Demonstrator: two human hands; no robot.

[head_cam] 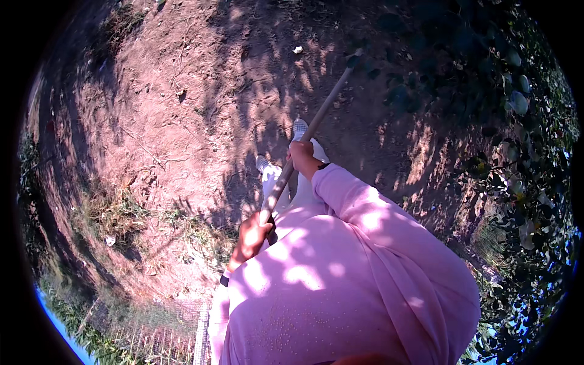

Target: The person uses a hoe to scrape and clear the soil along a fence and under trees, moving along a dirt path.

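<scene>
A long wooden pole [325, 107] runs slantwise from near my body up to the right, over my feet. My left hand [254, 235] is closed around its near end, beside the lower edge of my pink top. Further along, about the middle of the visible length, my right hand [302, 154] grips the same pole. Its far end reaches dark leaves at the upper right, and whatever is fixed to that end, if anything, is hidden in shadow. My checked shoes [299, 126] show beneath the pole on the bare soil.
Leafy plants [511, 182] with pale round fruits [518, 102] line the right side. Dry grass tufts [119, 212] and thin twigs [146, 149] lie on the left soil. A small pale object [297, 49] lies ahead. Mesh fencing [157, 319] stands at the lower left.
</scene>
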